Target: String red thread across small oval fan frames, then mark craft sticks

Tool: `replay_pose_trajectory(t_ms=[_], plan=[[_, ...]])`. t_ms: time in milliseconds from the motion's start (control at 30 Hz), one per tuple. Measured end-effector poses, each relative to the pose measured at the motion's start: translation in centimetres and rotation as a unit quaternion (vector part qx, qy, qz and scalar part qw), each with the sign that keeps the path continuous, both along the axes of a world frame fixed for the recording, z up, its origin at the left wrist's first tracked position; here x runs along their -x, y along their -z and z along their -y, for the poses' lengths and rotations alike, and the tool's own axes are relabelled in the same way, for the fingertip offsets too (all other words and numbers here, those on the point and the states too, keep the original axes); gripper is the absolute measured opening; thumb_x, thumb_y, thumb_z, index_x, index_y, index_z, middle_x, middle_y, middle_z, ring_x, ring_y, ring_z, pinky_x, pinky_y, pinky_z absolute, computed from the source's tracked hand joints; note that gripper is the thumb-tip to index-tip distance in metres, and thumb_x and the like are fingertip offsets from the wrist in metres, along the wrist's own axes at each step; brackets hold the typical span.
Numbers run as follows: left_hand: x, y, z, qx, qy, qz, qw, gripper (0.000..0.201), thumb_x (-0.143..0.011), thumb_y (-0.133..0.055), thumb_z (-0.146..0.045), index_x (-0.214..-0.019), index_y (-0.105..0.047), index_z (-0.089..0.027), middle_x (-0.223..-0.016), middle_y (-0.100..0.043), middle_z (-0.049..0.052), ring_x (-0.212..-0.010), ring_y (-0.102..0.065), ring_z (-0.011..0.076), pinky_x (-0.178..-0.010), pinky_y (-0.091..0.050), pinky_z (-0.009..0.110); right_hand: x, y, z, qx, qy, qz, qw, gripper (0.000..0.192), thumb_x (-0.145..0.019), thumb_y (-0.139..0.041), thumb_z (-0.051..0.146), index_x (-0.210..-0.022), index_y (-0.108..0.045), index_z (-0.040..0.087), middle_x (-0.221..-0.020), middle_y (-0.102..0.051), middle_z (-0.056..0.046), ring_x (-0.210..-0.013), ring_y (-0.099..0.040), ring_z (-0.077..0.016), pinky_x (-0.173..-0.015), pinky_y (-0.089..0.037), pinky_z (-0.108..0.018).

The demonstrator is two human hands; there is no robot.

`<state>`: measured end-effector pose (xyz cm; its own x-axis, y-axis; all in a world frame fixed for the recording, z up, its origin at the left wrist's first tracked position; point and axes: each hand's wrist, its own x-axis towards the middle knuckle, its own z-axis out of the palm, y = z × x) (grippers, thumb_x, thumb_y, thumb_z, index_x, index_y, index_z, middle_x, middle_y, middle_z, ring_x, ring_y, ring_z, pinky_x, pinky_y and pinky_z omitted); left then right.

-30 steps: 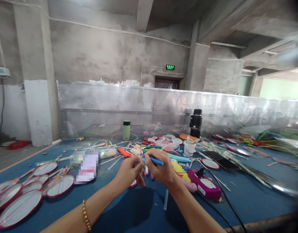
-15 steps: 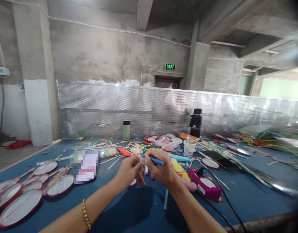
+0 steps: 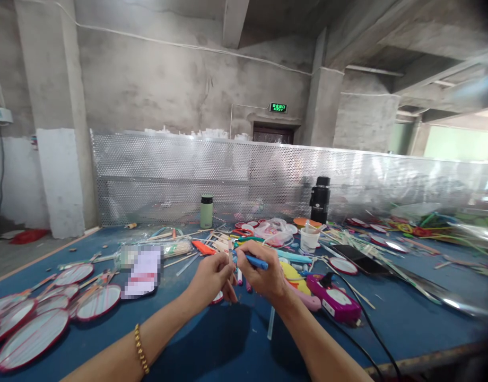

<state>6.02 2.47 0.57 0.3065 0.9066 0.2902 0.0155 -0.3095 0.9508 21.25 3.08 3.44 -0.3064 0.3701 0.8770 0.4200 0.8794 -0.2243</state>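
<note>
Standing between hands (image 3: 210, 277) (image 3: 263, 271): pale stick (image 3: 230, 255)

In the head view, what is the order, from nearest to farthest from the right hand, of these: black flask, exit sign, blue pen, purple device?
1. Blue pen, held in the right hand.
2. Purple device, on the table, to the hand's right.
3. Black flask, standing far back.
4. Exit sign, high beyond the table.

Blue pen (image 3: 256, 261): barrel slanted, butt end to the right, front part among the fingers of the right hand (image 3: 267, 276). Pale narrow strip (image 3: 230, 253): roughly upright, pinched in the left hand (image 3: 209, 276), left of pen; contact unclear from here.
</note>
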Motion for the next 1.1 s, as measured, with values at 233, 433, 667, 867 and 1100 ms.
replay_pose_trajectory(t_ms=[233,433,667,867,1100], plan=[[0.08,-0.08,0.01,-0.006,0.0,0.009,1.0,0.027,-0.077,-0.058,-0.043,-0.066,-0.045,-0.021,-0.048,-0.057,-0.004,-0.039,-0.064,0.018,-0.036,-0.044,0.023,0.09,0.02,-0.21,-0.013,-0.003,-0.01,1.0,0.014,-0.083,-0.052,0.012,-0.071,-0.057,0.019,-0.064,-0.057,0.002,-0.057,-0.049,-0.0102,-0.057,-0.038,-0.022],[0.25,-0.62,0.51,-0.007,-0.009,-0.004,1.0,0.025,-0.078,-0.057,-0.039,-0.067,-0.046,-0.021,-0.049,-0.058,-0.004,-0.04,-0.064,0.0173,-0.04,-0.046,0.024,0.04,0.02,-0.06,0.0,-0.003,-0.01,1.0,0.015,-0.084,-0.053,0.015,-0.071,-0.058,0.018,-0.062,-0.056,0.003,-0.054,-0.047,-0.0093,-0.055,-0.037,-0.022],[0.16,-0.52,0.49,-0.004,-0.002,0.004,1.0,0.025,-0.078,-0.056,-0.041,-0.068,-0.045,-0.021,-0.051,-0.059,-0.003,-0.042,-0.065,0.0192,-0.039,-0.046,0.026,0.01,-0.17,0.09,-0.002,0.018,-0.021,1.0,0.017,-0.084,-0.052,0.017,-0.07,-0.058,0.019,-0.061,-0.057,0.002,-0.052,-0.047,-0.0099,-0.054,-0.037,-0.023],[-0.07,-0.79,0.72,-0.002,-0.004,0.014,1.0,0.027,-0.077,-0.058,-0.043,-0.068,-0.044,-0.022,-0.048,-0.058,-0.004,-0.039,-0.063,0.0171,-0.037,-0.043,0.023,-0.02,-0.09,0.01,-0.008,0.02,-0.025,0.999,0.02,-0.086,-0.051,0.018,-0.068,-0.059,0.019,-0.06,-0.056,0.002,-0.052,-0.047,-0.0099,-0.054,-0.037,-0.023],[-0.14,-0.59,0.75,-0.008,-0.004,0.008,1.0,0.032,-0.078,-0.057,-0.047,-0.065,-0.046,-0.021,-0.047,-0.058,-0.003,-0.04,-0.064,0.0183,-0.038,-0.044,0.024,-0.12,0.03,-0.22,-0.013,0.024,-0.02,0.999,0.019,-0.086,-0.051,0.018,-0.07,-0.061,0.018,-0.063,-0.06,0.001,-0.054,-0.051,-0.0107,-0.056,-0.039,-0.023]])
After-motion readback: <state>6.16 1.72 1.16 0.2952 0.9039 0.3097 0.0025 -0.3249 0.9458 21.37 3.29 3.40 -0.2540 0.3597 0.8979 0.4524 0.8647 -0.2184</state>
